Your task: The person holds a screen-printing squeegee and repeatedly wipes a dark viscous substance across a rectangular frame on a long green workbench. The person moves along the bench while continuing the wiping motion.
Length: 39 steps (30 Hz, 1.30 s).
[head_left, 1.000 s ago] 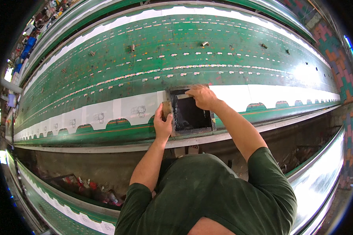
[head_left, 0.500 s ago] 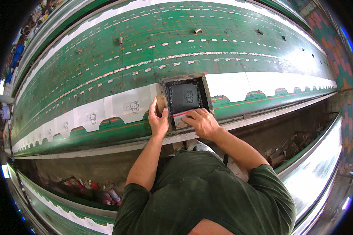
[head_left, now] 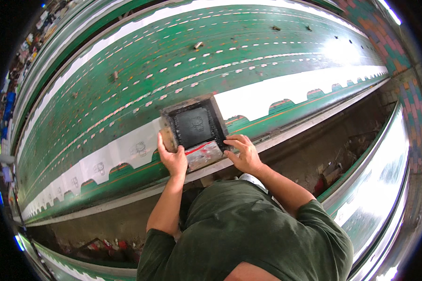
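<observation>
Broadly, a wide, rounded view looks down on a person at a long green table [head_left: 94, 96] that sweeps across the frame. At far upper left is a jumble of small, blurred items [head_left: 33, 42]. From lower left toward the center runs a band of white sheets [head_left: 122, 157] with a scalloped lower edge, several bearing a faint line drawing of a cartoon figure. Just left of center, the left hand [head_left: 174, 161] grips the left side of a dark-edged wooden frame [head_left: 187, 103], its thumb spread away from the fingers with the wood between them. The frame lies near the center of the picture, slightly turned, over the white band; its dark screen [head_left: 192, 124] shows a similar figure. A grayish flat blade [head_left: 204, 156] with a red stripe rests along the frame's lower end, between the two hands. Right of it, the right hand [head_left: 244, 152] pinches the frame's lower right corner, thumb and bent forefinger slightly apart, the other fingers together. Below center is the person's dark green shirt [head_left: 244, 225]. More white sheet [head_left: 272, 91] continues right, toward reddish and green paving [head_left: 377, 37] at upper right; a shiny second table [head_left: 384, 159] fills the right edge.
</observation>
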Available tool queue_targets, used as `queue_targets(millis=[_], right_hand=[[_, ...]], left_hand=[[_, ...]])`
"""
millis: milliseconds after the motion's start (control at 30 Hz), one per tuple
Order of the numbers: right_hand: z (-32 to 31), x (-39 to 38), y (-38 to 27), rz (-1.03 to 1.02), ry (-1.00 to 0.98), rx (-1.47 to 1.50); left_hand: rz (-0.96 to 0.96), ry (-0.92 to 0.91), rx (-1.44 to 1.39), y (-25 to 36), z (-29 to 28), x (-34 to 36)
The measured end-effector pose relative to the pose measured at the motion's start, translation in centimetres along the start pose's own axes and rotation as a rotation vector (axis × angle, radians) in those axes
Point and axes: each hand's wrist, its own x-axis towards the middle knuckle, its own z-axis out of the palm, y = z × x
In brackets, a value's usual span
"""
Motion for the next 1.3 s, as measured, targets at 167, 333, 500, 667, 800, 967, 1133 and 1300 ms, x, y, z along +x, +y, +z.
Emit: queue_targets(millis=[167, 333, 500, 667, 800, 967, 1133, 1300], right_hand=[[-4.3, -1.7, 3.8, 0.217, 0.034, 0.262], [-10.3, -2.8, 10.3, 0.182, 0.103, 0.222], [-16.5, -3.1, 15.2, 0.156, 0.068, 0.24], [-19.8, -3.0, 18.0, 0.051, 0.033, 0.13], [-20.6, -2.3, 17.6, -0.204, -0.06, 0.028], [-19.4, -0.1, 16.2, -0.426, -0.234, -0.129], [-17.5, 2.5, 16.3, -0.493, -0.445, -0.381], [-18.8, 7.2, 16.4, -0.494, -0.589, -0.361]], left_hand=[[0.098, -0.043, -0.112, 3.5, 5.4, -1.2], [0.105, -0.026, -0.132, 5.8, 15.1, -3.9], [0.017, -0.006, -0.165, 6.0, 22.1, -7.0], [-0.032, -0.012, -0.184, 6.2, 24.9, -8.0], [-0.055, -0.003, -0.2, 6.0, 25.7, -8.3], [-0.045, -0.027, -0.129, 6.8, 26.0, -8.2], [-0.116, -0.037, -0.14, 7.0, 26.1, -8.0], [-0.192, -0.052, -0.252, 8.0, 25.7, -7.5]])
